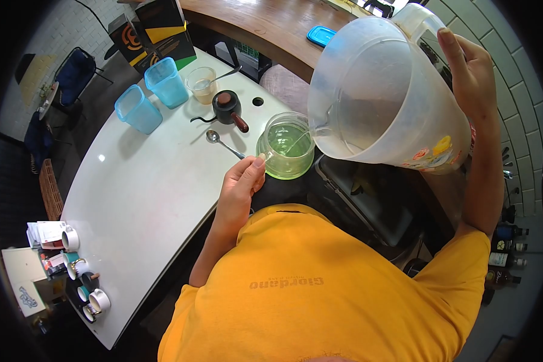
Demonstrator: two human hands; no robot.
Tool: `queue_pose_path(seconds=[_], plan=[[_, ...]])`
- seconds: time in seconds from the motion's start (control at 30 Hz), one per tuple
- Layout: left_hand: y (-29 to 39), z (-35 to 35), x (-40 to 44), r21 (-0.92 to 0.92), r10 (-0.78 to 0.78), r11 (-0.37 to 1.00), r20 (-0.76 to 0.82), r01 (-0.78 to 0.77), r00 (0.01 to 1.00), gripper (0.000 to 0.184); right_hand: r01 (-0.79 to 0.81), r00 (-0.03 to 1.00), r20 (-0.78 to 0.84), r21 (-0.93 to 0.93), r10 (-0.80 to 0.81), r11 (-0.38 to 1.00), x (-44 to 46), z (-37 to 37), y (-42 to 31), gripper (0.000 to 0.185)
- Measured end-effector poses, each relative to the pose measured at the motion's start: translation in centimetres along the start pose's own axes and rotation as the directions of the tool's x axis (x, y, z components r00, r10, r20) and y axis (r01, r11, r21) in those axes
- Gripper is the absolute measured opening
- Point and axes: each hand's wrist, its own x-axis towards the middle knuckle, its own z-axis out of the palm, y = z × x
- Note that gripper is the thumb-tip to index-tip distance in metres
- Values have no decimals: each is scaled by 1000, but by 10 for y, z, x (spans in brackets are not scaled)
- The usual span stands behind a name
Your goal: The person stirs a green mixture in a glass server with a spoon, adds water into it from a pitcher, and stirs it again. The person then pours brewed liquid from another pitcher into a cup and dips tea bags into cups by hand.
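Observation:
My right hand (473,75) is wrapped round the handle of a large translucent plastic pitcher (446,114) with a flower print. The pitcher is tilted, its wide mouth facing left, and a thin stream of liquid runs from its lip. That stream falls into a glass jug (292,164) holding greenish liquid, at the edge of the white table (157,193). Closed on the jug's handle side is my left hand (242,181); the fingers partly hide the handle. Just left of the jug lie a metal spoon (223,143) and a small black gooseneck kettle (225,108) with a wooden handle.
Two blue plastic containers (140,111) and a glass cup (203,90) with a spoon in it stand at the table's far side. Black boxes (157,36) are behind them. A wooden counter (253,24) carries a blue lid (321,36). Several mugs (99,299) sit at the near-left end.

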Motion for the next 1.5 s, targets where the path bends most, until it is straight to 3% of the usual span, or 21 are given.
queue_pose_path(seconds=[0.7, 0.8, 1.0, 1.1, 1.5], plan=[[-13, 16, -11, -9, 34, 999, -24, -34, 999, 30, 15, 1000, -9, -33, -15, 999, -4, -9, 9, 56], [-14, 18, -15, -17, 47, 999, -41, -48, 998, 30, 87, 995, -57, 38, -85, 995, -1, -3, 8, 57], [-15, 21, -26, -10, 69, 997, -95, -71, 993, 31, 64, 996, 61, -1, -64, 998, 8, -6, 9, 55], [-16, 21, -31, -6, 89, 996, -121, -91, 989, 31, 157, 988, -18, 92, -156, 983, 9, 6, 3, 54], [-18, 25, -46, -20, 139, 989, -208, -146, 968, 30, 193, 976, 91, 53, -198, 980, 25, 10, -4, 55]])
